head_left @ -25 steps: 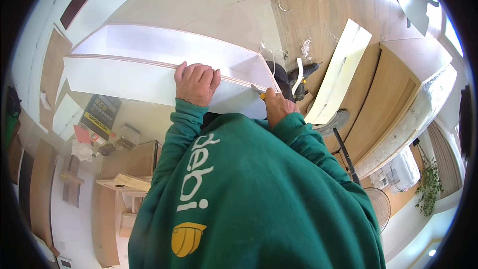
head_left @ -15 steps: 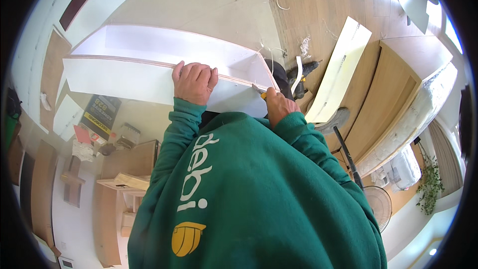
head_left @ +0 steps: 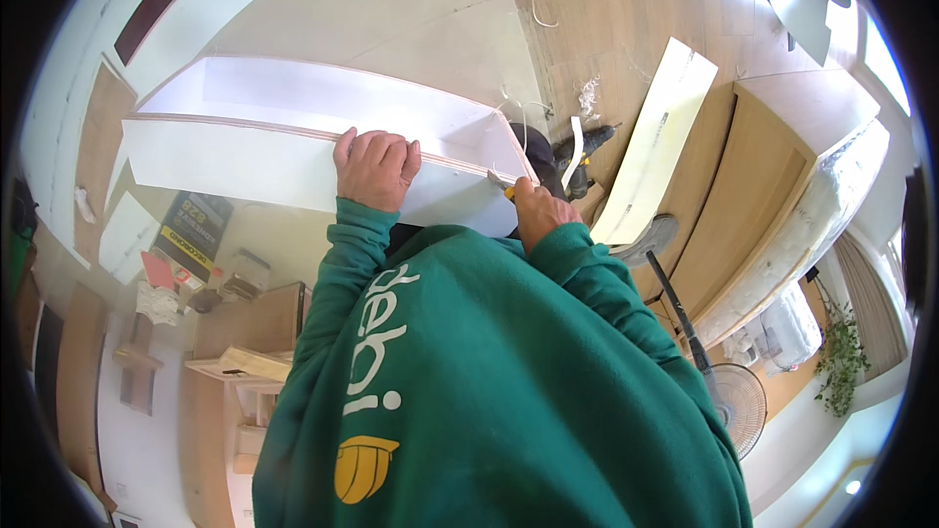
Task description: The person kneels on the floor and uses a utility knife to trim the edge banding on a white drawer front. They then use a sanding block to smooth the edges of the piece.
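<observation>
A long white box (head_left: 235,158), open at the top and with bare plywood edges, lies crosswise in front of me. My left hand (head_left: 378,176) is closed over its near edge, fingers curled onto the rim and the wrist against the outer face. Close to the right end of that same edge, my right hand (head_left: 544,213) grips a knife (head_left: 502,184) with some yellow on its handle. The knife's metal blade points left and lies at the edge; whether it cuts in cannot be told. Most of the handle is hidden in my fist.
Right of the box, a cordless drill (head_left: 593,142) and a white strip (head_left: 574,156) lie by a long pale board (head_left: 657,142). Thin curled offcuts (head_left: 588,96) are on the wood floor. Farther right stand a wooden cabinet (head_left: 758,200) and a fan (head_left: 738,409).
The whole view has shifted slightly, with things on the right sitting a little farther left. Both hands keep their grips and places on the box edge.
</observation>
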`<action>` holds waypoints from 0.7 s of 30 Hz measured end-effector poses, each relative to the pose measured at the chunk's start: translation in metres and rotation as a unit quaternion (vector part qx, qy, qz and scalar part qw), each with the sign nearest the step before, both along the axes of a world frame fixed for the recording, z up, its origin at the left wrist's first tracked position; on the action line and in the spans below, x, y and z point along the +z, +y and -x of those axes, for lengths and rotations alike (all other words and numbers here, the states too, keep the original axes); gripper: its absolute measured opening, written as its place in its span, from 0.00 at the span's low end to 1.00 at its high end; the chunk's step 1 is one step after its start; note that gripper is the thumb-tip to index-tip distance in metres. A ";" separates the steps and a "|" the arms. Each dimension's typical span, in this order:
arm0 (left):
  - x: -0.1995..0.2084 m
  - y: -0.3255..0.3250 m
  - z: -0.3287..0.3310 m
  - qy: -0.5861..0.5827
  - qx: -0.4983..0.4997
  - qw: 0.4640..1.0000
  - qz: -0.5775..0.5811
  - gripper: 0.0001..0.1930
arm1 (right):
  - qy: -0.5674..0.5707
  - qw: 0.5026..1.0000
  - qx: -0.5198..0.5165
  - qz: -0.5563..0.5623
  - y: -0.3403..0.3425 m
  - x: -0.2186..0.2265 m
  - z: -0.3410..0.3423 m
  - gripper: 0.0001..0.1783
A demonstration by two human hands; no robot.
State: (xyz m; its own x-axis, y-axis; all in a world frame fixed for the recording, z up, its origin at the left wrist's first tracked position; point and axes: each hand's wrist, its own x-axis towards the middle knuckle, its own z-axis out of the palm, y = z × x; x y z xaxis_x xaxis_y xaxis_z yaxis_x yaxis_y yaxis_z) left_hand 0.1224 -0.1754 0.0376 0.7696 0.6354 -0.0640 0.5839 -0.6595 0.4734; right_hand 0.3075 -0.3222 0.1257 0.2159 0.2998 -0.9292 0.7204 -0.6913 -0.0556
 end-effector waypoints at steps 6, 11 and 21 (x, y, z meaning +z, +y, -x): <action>0.003 0.005 -0.005 -0.011 0.000 1.000 0.003 0.07 | -0.025 0.999 0.036 -0.005 -0.011 0.001 -0.002 0.06; -0.001 0.000 0.000 -0.020 0.007 1.000 0.000 0.06 | -0.002 1.000 0.006 -0.008 -0.022 -0.001 -0.005 0.08; 0.002 0.008 -0.005 -0.015 -0.003 1.000 -0.009 0.05 | 0.024 1.000 0.016 0.003 -0.013 -0.002 -0.012 0.10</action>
State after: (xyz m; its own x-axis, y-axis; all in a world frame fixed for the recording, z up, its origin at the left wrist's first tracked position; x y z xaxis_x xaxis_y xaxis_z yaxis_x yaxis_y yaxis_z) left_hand 0.1273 -0.1670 0.0392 0.7750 0.6312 -0.0291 0.5650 -0.6717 0.4792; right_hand 0.3195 -0.3351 0.1238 0.1610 0.3007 -0.9400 0.7383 -0.6687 -0.0874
